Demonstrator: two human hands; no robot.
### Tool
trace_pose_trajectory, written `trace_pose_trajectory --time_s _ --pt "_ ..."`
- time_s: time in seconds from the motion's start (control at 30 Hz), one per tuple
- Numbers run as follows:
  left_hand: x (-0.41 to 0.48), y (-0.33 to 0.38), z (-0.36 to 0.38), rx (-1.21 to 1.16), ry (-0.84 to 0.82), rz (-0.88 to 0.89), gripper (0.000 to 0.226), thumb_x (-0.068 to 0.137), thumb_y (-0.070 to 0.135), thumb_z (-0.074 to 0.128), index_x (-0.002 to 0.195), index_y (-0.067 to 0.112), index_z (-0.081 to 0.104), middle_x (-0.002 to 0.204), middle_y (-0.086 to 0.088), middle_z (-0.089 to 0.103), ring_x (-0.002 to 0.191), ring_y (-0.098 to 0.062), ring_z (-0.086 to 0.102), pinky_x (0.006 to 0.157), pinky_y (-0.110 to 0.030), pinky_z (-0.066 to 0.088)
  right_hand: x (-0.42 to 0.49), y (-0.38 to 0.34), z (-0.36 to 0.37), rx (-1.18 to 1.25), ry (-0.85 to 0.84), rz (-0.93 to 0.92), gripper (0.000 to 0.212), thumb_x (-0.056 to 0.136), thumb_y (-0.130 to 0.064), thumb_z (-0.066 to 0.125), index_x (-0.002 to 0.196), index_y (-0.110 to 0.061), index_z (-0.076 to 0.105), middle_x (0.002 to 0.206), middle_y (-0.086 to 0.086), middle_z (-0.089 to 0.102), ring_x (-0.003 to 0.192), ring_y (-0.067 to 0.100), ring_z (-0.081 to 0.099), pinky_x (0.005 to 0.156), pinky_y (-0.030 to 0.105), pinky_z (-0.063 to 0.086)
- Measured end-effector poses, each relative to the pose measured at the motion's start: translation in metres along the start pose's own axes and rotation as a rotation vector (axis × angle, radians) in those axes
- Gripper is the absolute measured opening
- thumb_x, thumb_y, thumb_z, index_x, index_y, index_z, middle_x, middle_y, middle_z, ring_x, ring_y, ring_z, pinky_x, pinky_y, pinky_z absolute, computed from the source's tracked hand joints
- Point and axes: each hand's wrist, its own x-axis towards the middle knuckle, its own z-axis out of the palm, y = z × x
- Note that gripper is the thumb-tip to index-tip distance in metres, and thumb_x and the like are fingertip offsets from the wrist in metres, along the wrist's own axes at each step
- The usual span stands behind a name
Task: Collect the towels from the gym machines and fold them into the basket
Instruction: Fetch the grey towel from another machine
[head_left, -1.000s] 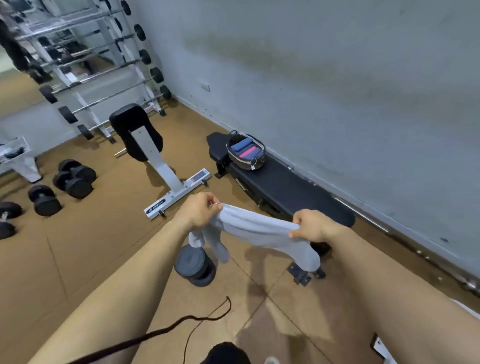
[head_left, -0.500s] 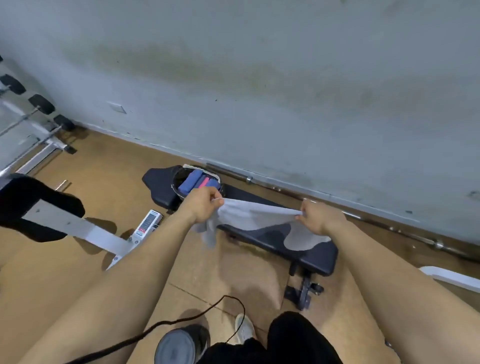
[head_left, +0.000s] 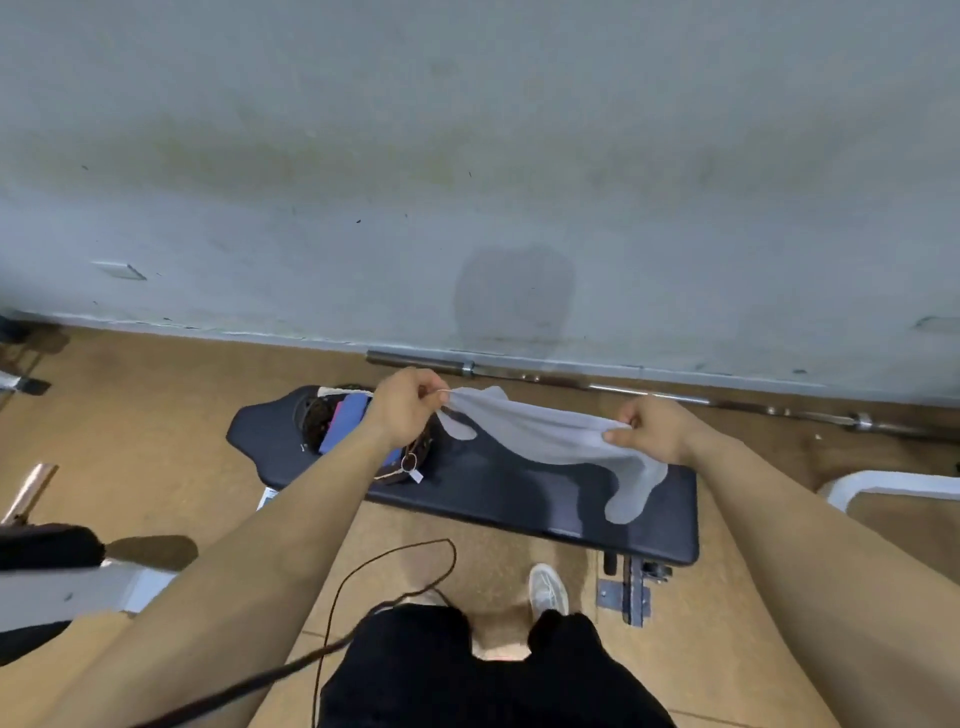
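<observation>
A light grey towel (head_left: 540, 436) is stretched between my two hands above the black flat bench (head_left: 509, 493). My left hand (head_left: 405, 405) pinches its left corner and my right hand (head_left: 654, 428) pinches the right corner. The towel's free end droops onto the bench pad at the right. The basket (head_left: 317, 415) sits on the bench's left end, partly hidden behind my left forearm. A folded blue towel (head_left: 345, 421) and a pink one lie inside it.
A barbell bar (head_left: 571, 376) lies along the foot of the grey wall. The bench's metal foot (head_left: 626, 592) is near my shoe (head_left: 548, 590). Another white-framed machine (head_left: 67, 587) stands at the left, a white frame (head_left: 893, 488) at the right. A dark cable hangs in front of me.
I have walked up to the bench and now face it squarely. Both hands have carried the stretched towel over the pad, its right end now drooping onto it.
</observation>
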Motion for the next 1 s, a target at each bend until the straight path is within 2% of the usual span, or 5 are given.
trace_pose_trajectory --time_s 0.33,0.47,0.7,0.83,1.0 --pt "0.034 -0.058 0.007 0.084 -0.343 0.222 0.009 0.093 0.021 0.064 0.086 0.026 0.067 0.081 0.010 0.065 0.080 -0.011 0.057 0.065 -0.015 0.036 -0.037 -0.031 0.091 0.004 0.003 0.325 0.009 0.095 -0.031 0.061 0.093 -0.023 0.065 0.093 0.002 0.066 0.083 0.021 0.059 0.070 0.029 0.041" --pt "0.022 -0.097 0.014 0.170 -0.618 0.273 0.011 0.096 0.023 0.060 0.092 0.018 0.069 0.086 0.009 0.066 0.091 -0.016 0.064 0.079 -0.028 0.047 -0.057 -0.045 0.138 -0.006 -0.079 0.456 0.026 0.091 -0.034 0.060 0.067 -0.022 0.058 0.073 -0.001 0.058 0.068 0.019 0.053 0.057 0.029 0.038" --pt "0.026 -0.115 0.037 0.253 -0.979 0.229 0.014 0.093 0.030 0.060 0.085 0.030 0.071 0.094 0.013 0.067 0.093 -0.010 0.061 0.089 -0.031 0.049 -0.062 -0.028 0.146 0.003 -0.103 0.488 0.035 0.085 -0.040 0.064 0.065 -0.014 0.053 0.065 0.002 0.049 0.061 0.018 0.043 0.059 0.032 0.033" --pt "0.059 -0.117 0.089 0.311 -0.845 0.276 0.016 0.093 0.031 0.061 0.087 0.020 0.071 0.093 0.010 0.067 0.094 -0.015 0.063 0.090 -0.032 0.049 -0.015 0.004 0.140 -0.044 -0.088 0.491 0.033 0.089 -0.040 0.062 0.067 -0.016 0.056 0.067 0.001 0.055 0.063 0.018 0.050 0.057 0.030 0.038" --pt "0.129 -0.148 0.186 0.544 -0.408 0.278 0.018 0.095 0.044 0.049 0.093 0.034 0.064 0.098 0.002 0.062 0.094 -0.025 0.061 0.083 -0.036 0.050 0.096 0.068 0.166 -0.144 0.015 0.417 0.036 0.090 -0.048 0.058 0.074 -0.017 0.061 0.076 0.001 0.064 0.070 0.019 0.059 0.062 0.034 0.047"
